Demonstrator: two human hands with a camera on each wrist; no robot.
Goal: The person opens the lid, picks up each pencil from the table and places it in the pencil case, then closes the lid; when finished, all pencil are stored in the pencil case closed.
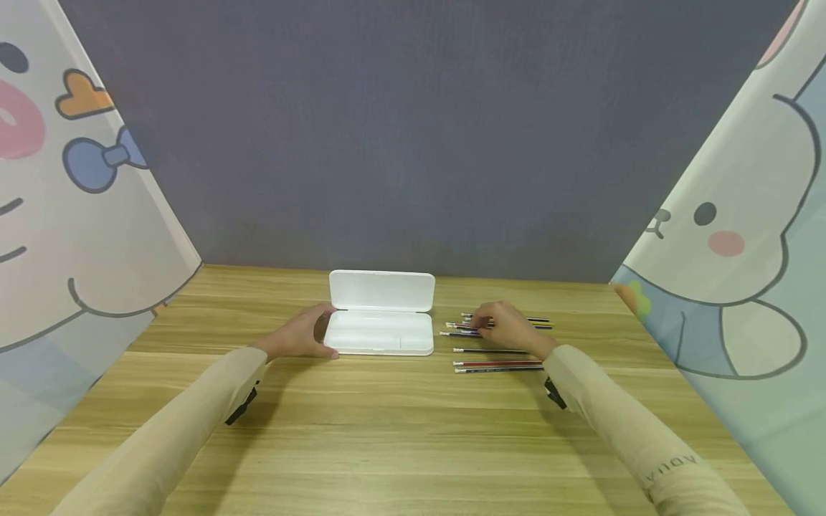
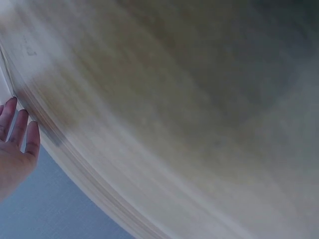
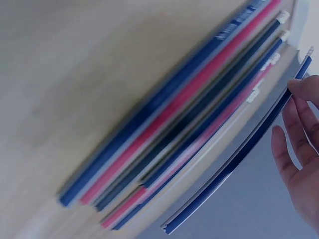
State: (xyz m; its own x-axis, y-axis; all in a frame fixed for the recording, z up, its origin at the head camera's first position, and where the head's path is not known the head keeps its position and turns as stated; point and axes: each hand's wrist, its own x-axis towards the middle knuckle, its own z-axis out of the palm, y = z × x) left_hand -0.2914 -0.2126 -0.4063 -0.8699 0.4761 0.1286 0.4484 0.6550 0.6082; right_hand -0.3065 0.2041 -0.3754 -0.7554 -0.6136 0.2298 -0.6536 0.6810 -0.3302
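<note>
A white pencil case (image 1: 381,352) lies with its lid (image 1: 382,290) raised at the back; its inside shows no pencils. My left hand (image 1: 302,333) holds the case's left end, thumb at the front corner and fingers near the hinge. In the left wrist view only a few fingers (image 2: 19,127) show, touching the case edge. My right hand (image 1: 506,326) is over the pencils to the right of the case. Between thumb and fingers it pinches a dark blue pencil (image 3: 251,141), apart from the others in the right wrist view.
Several other pencils lie side by side, among them a red pencil (image 1: 497,363) and a black pencil (image 1: 497,370), eraser ends toward the case. The wooden table (image 1: 387,430) meets a dark grey panel (image 1: 413,143) behind, with cartoon-printed panels (image 1: 723,301) at both sides.
</note>
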